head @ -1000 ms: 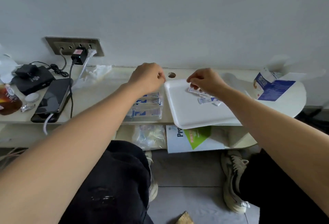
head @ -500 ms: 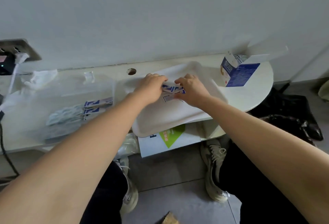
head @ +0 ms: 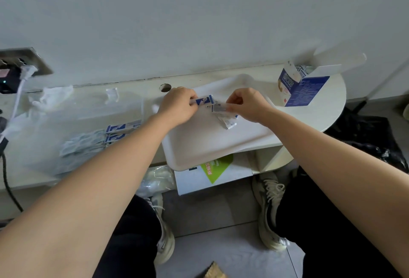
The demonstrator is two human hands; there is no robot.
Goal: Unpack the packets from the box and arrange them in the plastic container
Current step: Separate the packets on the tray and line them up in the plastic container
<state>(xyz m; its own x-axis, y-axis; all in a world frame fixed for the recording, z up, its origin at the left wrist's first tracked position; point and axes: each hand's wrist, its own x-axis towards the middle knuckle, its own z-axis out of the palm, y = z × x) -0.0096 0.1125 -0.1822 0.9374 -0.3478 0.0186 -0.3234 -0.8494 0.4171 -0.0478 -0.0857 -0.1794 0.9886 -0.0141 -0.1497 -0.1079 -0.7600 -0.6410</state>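
So, a blue-and-white packet (head: 204, 100) is pinched in the curled fingers (head: 192, 107) of the left hand (head: 179, 106), and a second packet (head: 219, 108) is gripped by the right hand (head: 249, 105), fingers curled round it. Both are held over the white tray (head: 210, 147) on the worktop (head: 321, 116). One loose packet (head: 229, 123) is seen lying on the tray. The opened box (head: 298, 88) is stood at the far right. Some stacked packets (head: 120, 130) are seen inside the clear plastic container (head: 66, 111), left of the tray.

Your black trousers (head: 327, 224), cream lace-up trainers (head: 270, 211) with dark panels, and bare forearms (head: 110, 178).
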